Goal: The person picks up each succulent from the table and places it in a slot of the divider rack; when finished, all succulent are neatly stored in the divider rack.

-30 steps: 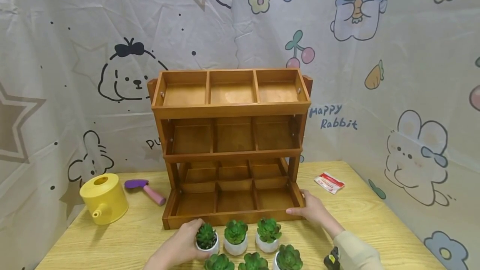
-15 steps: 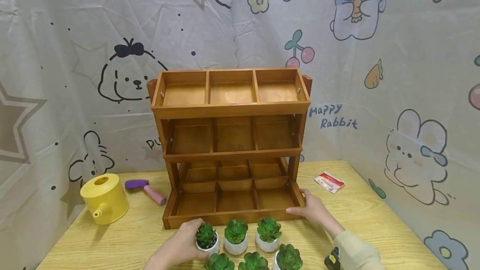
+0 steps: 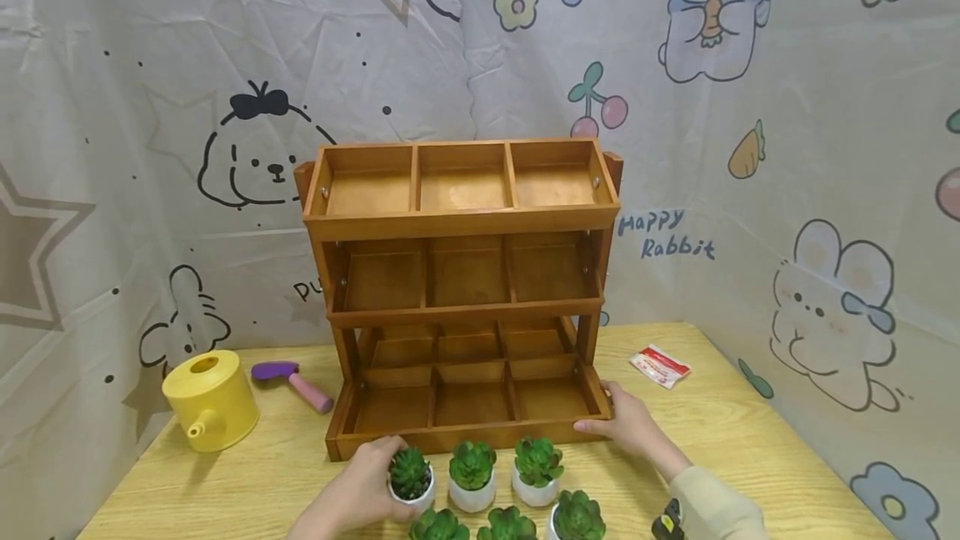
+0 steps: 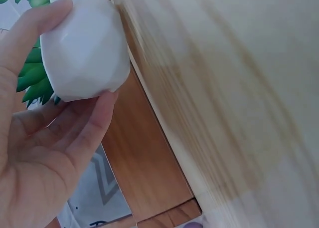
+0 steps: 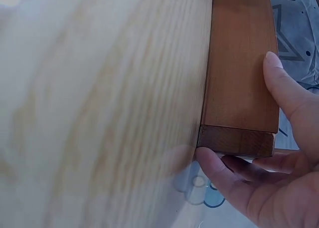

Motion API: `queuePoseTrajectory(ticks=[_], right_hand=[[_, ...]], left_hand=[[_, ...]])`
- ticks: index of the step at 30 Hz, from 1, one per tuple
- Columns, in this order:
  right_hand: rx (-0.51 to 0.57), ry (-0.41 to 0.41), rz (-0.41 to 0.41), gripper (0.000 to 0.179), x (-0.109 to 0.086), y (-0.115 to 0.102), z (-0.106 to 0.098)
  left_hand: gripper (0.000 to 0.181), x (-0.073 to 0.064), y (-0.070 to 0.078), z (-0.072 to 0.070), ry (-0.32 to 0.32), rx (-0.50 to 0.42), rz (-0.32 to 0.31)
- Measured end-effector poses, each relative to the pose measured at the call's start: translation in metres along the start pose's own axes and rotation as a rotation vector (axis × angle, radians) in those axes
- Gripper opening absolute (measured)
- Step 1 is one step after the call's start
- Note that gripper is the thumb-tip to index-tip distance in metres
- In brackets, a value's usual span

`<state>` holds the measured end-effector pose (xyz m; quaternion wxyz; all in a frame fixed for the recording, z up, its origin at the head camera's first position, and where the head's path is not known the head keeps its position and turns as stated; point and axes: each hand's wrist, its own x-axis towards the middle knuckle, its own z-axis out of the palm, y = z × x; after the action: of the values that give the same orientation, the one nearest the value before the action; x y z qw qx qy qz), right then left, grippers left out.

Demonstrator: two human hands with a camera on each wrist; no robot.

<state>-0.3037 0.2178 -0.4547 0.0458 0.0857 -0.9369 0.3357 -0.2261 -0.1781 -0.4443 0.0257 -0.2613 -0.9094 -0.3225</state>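
Note:
In the head view, my left hand grips a small potted succulent at the left end of the near row. The left wrist view shows its faceted white pot between thumb and fingers, close over the table. My right hand holds the bottom right front corner of a wooden tiered shelf. Seen from the right wrist, the thumb lies along the front board and the fingers curl round its end. All the visible shelf compartments are bare. Two more potted succulents, one in the middle and one at right, complete that row.
Several more succulents are partly cut off at the bottom edge. A yellow watering can and a purple-and-pink toy trowel lie left of the shelf. A red-and-white packet lies to the right, and a small black-and-yellow object is by the right sleeve.
My left hand and its potted succulent have shifted very slightly left. The right hand keeps its hold on the shelf corner, which stays in place.

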Motion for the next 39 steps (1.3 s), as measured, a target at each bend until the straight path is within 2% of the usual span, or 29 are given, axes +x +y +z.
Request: queuePoseTrajectory(ticks=[5, 9, 12, 19, 23, 31, 34, 39], right_hand=[[0.007, -0.007, 0.006, 0.095, 0.000, 0.000, -0.001], [0.010, -0.011, 0.013, 0.094, 0.001, 0.000, -0.001], [-0.002, -0.009, 0.009, 0.093, 0.001, 0.001, -0.001], [-0.015, -0.002, -0.009, 0.092, 0.001, 0.000, -0.001], [-0.018, -0.001, -0.009, 0.092, 0.001, 0.000, -0.001], [-0.006, -0.009, 0.008, 0.093, 0.001, -0.001, 0.000], [-0.010, -0.007, 0.006, 0.093, 0.001, -0.001, 0.000], [-0.013, -0.002, 0.007, 0.091, 0.002, -0.001, 0.000]], left_hand=[[0.053, -0.001, 0.000, -0.003, 0.055, 0.033, 0.005], [0.054, 0.000, -0.001, -0.006, 0.148, 0.089, 0.030], [0.055, 0.002, -0.002, -0.009, 0.253, 0.133, 0.056], [0.062, 0.013, -0.005, -0.018, 0.561, 0.233, 0.156], [0.065, 0.021, -0.009, -0.021, 0.658, 0.278, 0.157], [0.069, 0.032, -0.018, -0.022, 0.736, 0.283, 0.102], [0.067, 0.033, -0.020, -0.022, 0.722, 0.264, 0.074], [0.064, 0.035, -0.025, -0.020, 0.662, 0.233, 0.004]])
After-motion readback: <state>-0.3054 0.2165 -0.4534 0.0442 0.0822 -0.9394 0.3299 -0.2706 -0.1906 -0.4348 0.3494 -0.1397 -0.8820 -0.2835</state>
